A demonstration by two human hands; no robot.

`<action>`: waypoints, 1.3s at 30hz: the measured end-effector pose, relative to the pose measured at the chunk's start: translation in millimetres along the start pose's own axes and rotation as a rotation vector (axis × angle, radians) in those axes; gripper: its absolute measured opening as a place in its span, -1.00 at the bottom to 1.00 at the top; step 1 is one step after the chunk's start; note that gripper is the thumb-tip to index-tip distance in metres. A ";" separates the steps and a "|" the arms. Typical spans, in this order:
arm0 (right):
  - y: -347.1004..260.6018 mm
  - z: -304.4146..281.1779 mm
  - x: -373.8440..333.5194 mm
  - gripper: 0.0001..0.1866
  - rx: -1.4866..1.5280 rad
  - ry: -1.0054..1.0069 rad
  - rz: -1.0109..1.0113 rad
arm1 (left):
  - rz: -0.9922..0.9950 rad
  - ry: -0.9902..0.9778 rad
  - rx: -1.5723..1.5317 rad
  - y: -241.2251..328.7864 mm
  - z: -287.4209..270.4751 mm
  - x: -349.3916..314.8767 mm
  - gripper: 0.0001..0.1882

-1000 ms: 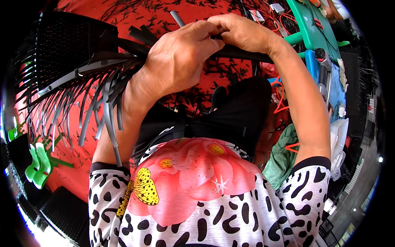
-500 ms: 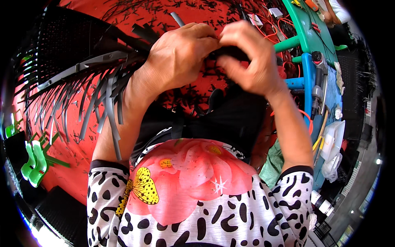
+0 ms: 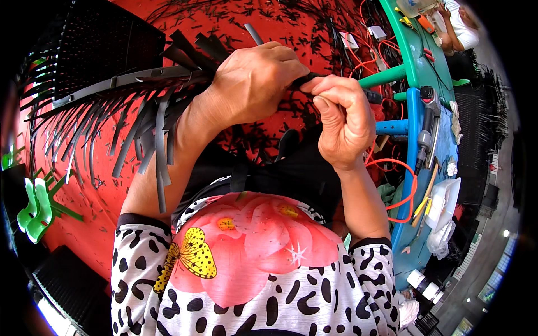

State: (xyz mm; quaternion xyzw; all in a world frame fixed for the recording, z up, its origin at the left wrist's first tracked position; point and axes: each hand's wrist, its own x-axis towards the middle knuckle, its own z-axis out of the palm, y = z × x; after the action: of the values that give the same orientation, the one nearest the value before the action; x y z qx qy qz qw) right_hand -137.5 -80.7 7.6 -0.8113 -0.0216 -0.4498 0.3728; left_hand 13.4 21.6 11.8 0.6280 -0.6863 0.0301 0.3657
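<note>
A black woven panel (image 3: 106,47) lies at the upper left, a grey-black curved rail (image 3: 129,81) along its near edge. Many loose flat black strips (image 3: 161,131) hang from the rail; several more stick up beside my left wrist. My left hand (image 3: 255,84) is closed around the work's right end, which it mostly covers. One grey strip end (image 3: 253,33) pokes up behind the knuckles. From the left fist a short black strip-like piece (image 3: 305,81) reaches to my right hand (image 3: 346,117), whose thumb and fingers pinch its end.
Black offcuts (image 3: 291,17) litter the red floor. On the right stand a green table (image 3: 428,61) and a blue stool-like surface (image 3: 445,129) with a power tool (image 3: 428,123) and a white tray (image 3: 444,201). An orange-red hose (image 3: 412,190) loops nearby. Another person (image 3: 462,33) sits far right.
My right hand has come down and nearer to me, its fingers going from a loose, blurred curl to a pinch on the black piece. My left hand has shifted slightly down and right.
</note>
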 end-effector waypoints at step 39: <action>52.1 -82.9 27.5 -0.59 -0.671 -0.632 0.055 | 0.034 0.205 0.189 -1.3 14.7 5.7 -0.69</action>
State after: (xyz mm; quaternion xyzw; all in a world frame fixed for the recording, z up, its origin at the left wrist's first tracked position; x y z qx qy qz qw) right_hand -161.0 -178.2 23.9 -0.9848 0.0340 -0.1523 0.0763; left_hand 8.0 9.2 3.7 0.6415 -0.6499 0.1649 0.3726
